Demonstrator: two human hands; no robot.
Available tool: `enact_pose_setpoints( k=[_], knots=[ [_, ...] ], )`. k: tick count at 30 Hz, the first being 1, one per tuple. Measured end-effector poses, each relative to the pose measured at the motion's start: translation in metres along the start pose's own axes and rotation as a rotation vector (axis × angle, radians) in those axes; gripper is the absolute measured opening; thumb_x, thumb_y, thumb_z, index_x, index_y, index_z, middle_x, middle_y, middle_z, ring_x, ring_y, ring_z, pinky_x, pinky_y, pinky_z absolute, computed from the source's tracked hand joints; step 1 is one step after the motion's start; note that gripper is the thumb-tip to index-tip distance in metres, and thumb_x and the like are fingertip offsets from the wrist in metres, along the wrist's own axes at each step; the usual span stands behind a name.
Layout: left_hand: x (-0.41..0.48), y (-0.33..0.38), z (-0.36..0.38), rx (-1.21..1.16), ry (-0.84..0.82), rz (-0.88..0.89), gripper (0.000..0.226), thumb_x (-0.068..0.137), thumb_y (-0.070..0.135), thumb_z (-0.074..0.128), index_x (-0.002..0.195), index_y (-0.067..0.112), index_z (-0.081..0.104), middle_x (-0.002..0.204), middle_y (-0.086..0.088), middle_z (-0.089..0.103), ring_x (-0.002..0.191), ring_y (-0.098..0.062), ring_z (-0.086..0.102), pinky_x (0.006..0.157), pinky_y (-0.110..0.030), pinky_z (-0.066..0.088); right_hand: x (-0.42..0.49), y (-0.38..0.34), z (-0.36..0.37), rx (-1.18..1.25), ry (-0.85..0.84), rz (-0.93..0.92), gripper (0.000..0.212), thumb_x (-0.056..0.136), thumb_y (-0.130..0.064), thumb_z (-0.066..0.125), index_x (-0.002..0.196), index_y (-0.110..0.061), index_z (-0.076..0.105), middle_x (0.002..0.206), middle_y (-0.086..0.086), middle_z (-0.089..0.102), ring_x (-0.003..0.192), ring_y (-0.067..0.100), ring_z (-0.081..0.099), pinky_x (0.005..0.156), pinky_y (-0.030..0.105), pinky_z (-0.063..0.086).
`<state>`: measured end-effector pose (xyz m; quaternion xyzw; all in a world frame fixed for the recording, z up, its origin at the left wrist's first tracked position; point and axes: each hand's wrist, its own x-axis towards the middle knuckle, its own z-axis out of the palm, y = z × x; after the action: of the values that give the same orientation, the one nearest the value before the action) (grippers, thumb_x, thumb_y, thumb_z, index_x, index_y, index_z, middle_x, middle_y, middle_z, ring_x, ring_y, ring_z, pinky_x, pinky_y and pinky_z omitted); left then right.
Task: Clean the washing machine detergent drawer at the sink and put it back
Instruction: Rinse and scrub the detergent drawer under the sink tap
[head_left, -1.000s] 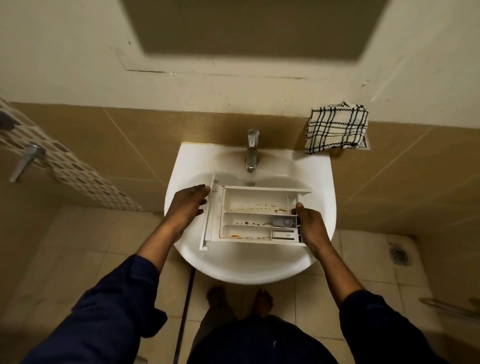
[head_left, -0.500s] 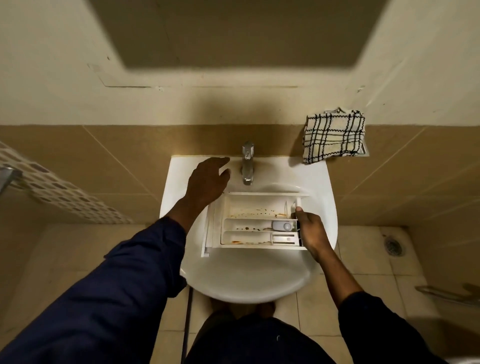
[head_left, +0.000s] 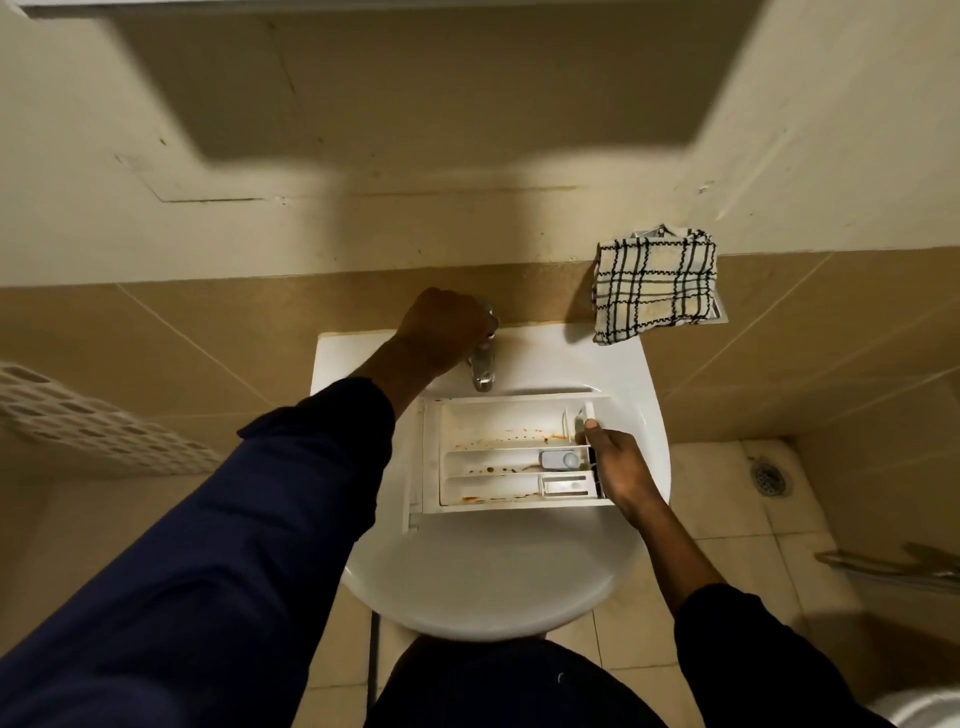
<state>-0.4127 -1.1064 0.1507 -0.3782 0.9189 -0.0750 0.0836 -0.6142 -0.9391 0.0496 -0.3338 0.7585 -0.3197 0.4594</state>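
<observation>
**Clerk:** Starting from the left?

**Inspector:** Noted against the tiled wall: a white perforated panel (head_left: 93, 415), blurred. Next, the left hand (head_left: 447, 327), curled closed over the top of the tap (head_left: 483, 371) and gripping it.

**Clerk:** And the task item?

**Inspector:** Located over the bowl of the white sink (head_left: 493, 582), just below the spout: the detergent drawer (head_left: 498, 421), open side up, front panel to the left (cannot tell whether resting on the rim or held clear). Divided into three compartments. Far one, the largest: scattered orange-brown residue across the floor. Middle one: brown specks, plus a grey cap (head_left: 560, 460) at the right end. Near one: a white insert (head_left: 566, 486) at the right end and an orange stain at the left corner.

**Clerk:** Right side?

**Inspector:** Right hand (head_left: 618, 467) clamped on the drawer's right end, thumb on top of the end wall, fingers hidden beneath. Further right: a black-and-white checked cloth (head_left: 654, 286) hanging on the wall above the sink's back corner, a floor drain (head_left: 769, 475) in the tiles, a metal rail (head_left: 893, 569) at the frame edge.
</observation>
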Motion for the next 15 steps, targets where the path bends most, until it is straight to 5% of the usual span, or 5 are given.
enact_pose_setpoints(
  k=[8, 11, 15],
  knots=[
    [0.007, 0.009, -0.004, -0.061, 0.008, -0.038, 0.017, 0.095, 0.024, 0.059, 0.105, 0.016, 0.069, 0.106, -0.006, 0.069, 0.095, -0.027, 0.066, 0.079, -0.032, 0.046, 0.000, -0.011, 0.003, 0.019, -0.008, -0.006, 0.042, 0.102, -0.040, 0.036, 0.086, -0.014, 0.065, 0.077, 0.002, 0.067, 0.070, 0.015, 0.062, 0.059, 0.026, 0.043],
    [-0.003, 0.010, -0.004, -0.312, 0.088, -0.139, 0.023, 0.095, 0.034, 0.057, 0.110, 0.020, 0.066, 0.108, 0.000, 0.070, 0.098, -0.021, 0.066, 0.080, -0.030, 0.048, -0.001, -0.012, 0.004, 0.019, -0.007, -0.001, 0.043, 0.102, -0.039, 0.035, 0.085, -0.014, 0.065, 0.075, 0.001, 0.066, 0.069, 0.016, 0.061, 0.057, 0.026, 0.044],
    [-0.031, 0.012, 0.015, -0.568, 0.183, -0.246, 0.037, 0.099, 0.030, 0.052, 0.134, 0.020, 0.057, 0.143, 0.000, 0.053, 0.128, -0.024, 0.051, 0.103, -0.039, 0.043, 0.000, -0.014, 0.002, 0.014, -0.022, 0.009, 0.043, 0.103, -0.038, 0.035, 0.089, -0.011, 0.066, 0.076, 0.001, 0.066, 0.069, 0.015, 0.062, 0.056, 0.026, 0.043]
  ],
)
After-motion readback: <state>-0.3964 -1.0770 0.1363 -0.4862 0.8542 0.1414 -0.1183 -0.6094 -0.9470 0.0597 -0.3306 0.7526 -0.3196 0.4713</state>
